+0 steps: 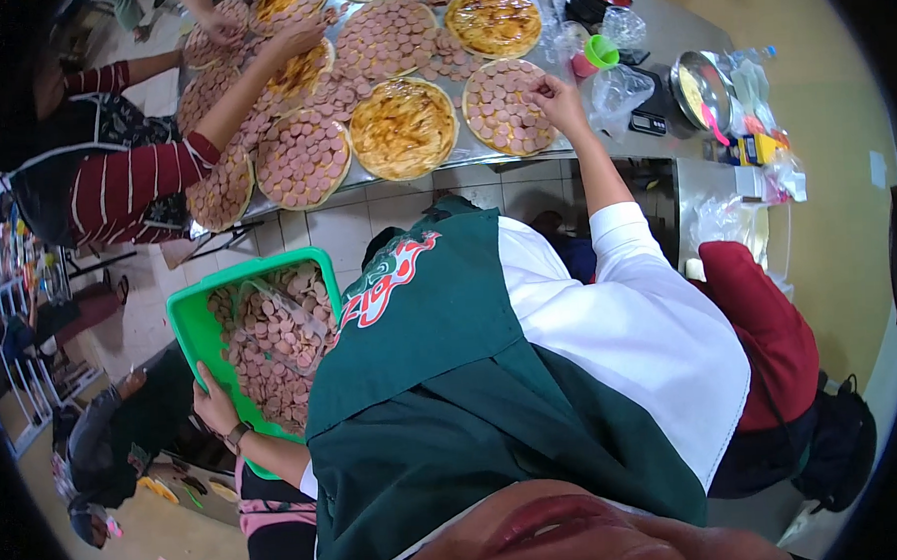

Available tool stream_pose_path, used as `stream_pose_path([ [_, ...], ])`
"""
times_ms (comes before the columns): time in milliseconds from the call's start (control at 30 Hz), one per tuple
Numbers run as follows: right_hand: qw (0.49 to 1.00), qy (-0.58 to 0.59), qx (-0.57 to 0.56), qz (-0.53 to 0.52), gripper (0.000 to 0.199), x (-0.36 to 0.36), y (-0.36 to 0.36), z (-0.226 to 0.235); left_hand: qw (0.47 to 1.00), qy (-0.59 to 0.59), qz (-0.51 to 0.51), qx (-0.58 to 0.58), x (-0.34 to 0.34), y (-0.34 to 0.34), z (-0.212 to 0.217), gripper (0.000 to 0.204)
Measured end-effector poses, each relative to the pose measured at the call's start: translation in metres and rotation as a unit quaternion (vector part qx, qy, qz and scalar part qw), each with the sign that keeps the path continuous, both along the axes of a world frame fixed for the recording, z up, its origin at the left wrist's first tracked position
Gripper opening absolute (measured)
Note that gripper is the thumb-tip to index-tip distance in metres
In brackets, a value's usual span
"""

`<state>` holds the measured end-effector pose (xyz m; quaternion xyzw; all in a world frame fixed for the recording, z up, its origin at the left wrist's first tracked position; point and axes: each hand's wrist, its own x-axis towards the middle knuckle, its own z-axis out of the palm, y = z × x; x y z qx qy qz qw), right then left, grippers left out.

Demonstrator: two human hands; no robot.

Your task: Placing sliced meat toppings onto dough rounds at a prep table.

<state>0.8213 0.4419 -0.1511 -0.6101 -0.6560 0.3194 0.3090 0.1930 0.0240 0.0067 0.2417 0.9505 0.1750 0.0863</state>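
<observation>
The right arm is stretched forward across the near edge of the table (680, 42), and the right grip (559, 105) is held low over a slice-covered round base (503, 119) beside that edge; its fingertips are bunched, though whether a slice is pinched cannot be told. By the left grip (217, 403), a green tub (193, 336) of pink slices (273, 388) is clasped at its side, short of the table's near edge, beside the apron (430, 311)
</observation>
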Motion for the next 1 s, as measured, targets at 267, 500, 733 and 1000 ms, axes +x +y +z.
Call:
stream_pose_path([
  [267,0.997,0.052,-0.022,0.056,0.015,-0.071,0.033,0.004,0.999,0.043,0.018,0.003,0.017,-0.023,0.010,0.063],
  [500,0.987,-0.007,-0.064,0.145,0.017,-0.165,0.052,-0.020,0.998,0.037,0.037,0.019,0.027,-0.044,0.011,0.061],
  [733,0.979,-0.138,-0.076,0.128,0.020,-0.187,0.074,-0.037,0.996,0.008,0.090,0.006,0.049,-0.051,0.016,0.060],
  [1000,0.923,-0.239,0.134,0.271,0.020,-0.159,0.089,-0.040,0.993,-0.002,0.120,-0.008,0.037,-0.080,0.008,0.060],
])
